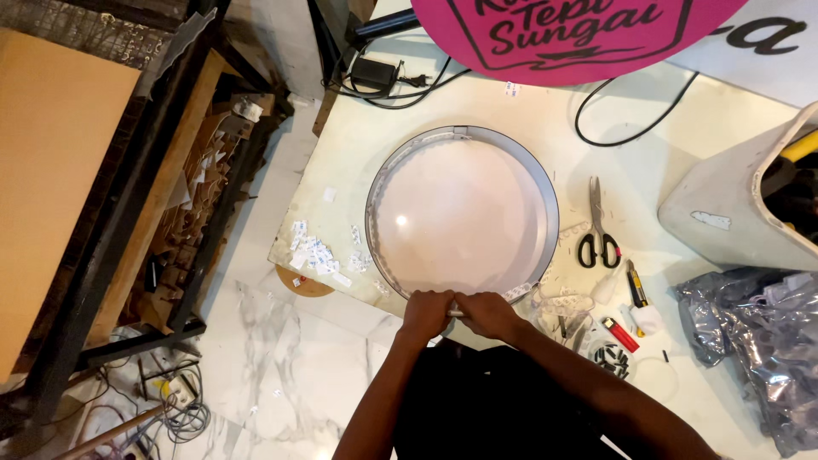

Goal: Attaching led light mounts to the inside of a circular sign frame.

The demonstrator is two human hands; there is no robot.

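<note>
Round sign frame [464, 217], metal rim with pale disc inside: centre of frame, flat on the worktop [648, 179]. Rim appears closed most of the way round; the near edge is in hand. Left hand [428, 308] and right hand [486, 312]: lower centre, grips clenched on the rim's near edge, touching each other. Scissors [598, 226]: right of rim.

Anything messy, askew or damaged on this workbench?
Small white paper scraps lie scattered left of the round metal-rimmed white disc, some near the white table's edge. Both hands, left hand and right hand, grip the rim's near edge. Nothing looks damaged.
</note>
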